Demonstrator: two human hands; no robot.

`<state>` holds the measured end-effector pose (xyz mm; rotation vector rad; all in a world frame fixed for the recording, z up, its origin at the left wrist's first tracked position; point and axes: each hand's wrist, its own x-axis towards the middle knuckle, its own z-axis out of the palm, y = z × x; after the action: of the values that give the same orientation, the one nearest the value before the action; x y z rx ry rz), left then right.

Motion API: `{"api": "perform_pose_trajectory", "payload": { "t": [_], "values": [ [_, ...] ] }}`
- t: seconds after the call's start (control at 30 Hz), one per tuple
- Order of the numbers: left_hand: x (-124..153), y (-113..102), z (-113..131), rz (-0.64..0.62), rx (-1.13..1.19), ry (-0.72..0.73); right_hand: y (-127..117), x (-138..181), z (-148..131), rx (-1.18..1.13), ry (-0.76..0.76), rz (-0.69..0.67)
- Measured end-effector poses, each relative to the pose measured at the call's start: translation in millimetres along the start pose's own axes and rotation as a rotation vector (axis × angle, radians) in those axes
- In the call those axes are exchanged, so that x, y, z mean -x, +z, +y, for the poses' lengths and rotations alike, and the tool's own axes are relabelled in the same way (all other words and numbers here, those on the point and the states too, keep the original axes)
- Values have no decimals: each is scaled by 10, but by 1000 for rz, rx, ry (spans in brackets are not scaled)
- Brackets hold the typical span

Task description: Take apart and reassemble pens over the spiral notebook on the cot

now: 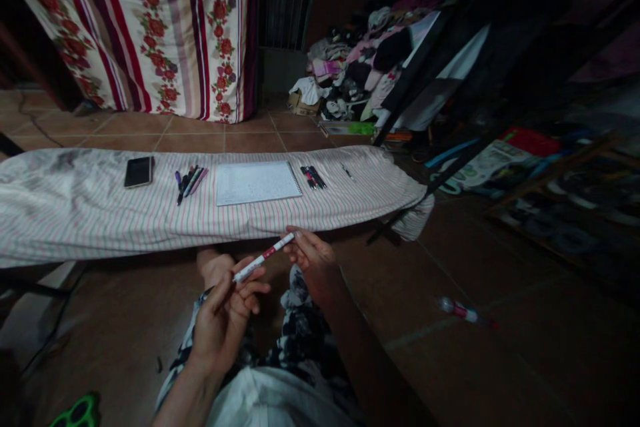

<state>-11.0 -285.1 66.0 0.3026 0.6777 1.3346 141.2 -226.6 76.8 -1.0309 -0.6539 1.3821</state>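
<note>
You held the slim white pen with red bands (pixel 263 257) between both hands, above your lap, just short of the striped cloth-covered board (pixel 75 213). Your left hand (pixel 225 313) pinched its lower end; your right hand (pixel 313 255) gripped its upper tip.

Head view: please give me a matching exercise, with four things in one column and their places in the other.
1. phone
2. notebook
3. pen
4. small bottle

A. lying on the floor, at the right
B. middle of the striped cloth
C. held between left hand and right hand
D. left part of the striped cloth

Pairs: 1-D, 2-B, 3-C, 4-A.
</note>
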Motion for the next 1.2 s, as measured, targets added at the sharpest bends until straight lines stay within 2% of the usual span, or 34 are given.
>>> {"api": "perform_pose_trajectory", "payload": {
  "t": [0.17,0.3,0.43,0.67,0.9,1.03,1.2],
  "values": [
    [37,17,6,-33,5,-29,-15,-13,13,-23,31,8],
    [35,20,6,-38,-15,-19,-38,-40,40,16,-8,21],
    [34,25,5,-37,-37,-21,-33,-49,65,135,-127,63],
    [72,80,14,-63,-65,-14,7,13,101,489,-367,-50],
    [134,135,14,-100,-187,-15,2,67,120,832,-609,-69],
    [157,175,-9,-143,-263,-25,2,90,89,925,-650,-58],
    [206,194,-44,-228,-336,-11,8,105,72,991,-785,-60]
  ]
}}
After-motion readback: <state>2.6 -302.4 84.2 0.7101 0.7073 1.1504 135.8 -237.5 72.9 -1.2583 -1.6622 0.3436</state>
